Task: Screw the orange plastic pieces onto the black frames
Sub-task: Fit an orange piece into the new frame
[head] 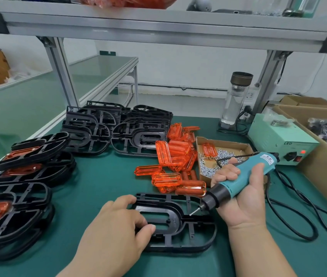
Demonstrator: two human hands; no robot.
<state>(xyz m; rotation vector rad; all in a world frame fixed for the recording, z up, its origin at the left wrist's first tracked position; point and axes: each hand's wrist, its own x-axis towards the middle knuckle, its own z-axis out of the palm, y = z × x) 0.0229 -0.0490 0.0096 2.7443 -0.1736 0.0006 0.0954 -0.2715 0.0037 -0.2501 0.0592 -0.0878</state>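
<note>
A black frame [178,222] lies flat on the green mat in front of me, with no orange piece on it. My left hand [116,226] rests on its left end, fingers curled over the rim. My right hand [242,196] grips a teal electric screwdriver [242,180], whose bit points down-left just above the frame's right side. A heap of loose orange plastic pieces [174,158] lies behind the frame. Bare black frames [116,128] are stacked at the back. On the left, frames fitted with orange pieces [22,168] are piled up.
A shallow cardboard tray of screws [218,156] sits right of the orange heap. Behind it stand a pale green power box [278,140] and a glass bottle [236,98]. Black cables [298,206] loop on the right. A cardboard box [322,156] borders the mat.
</note>
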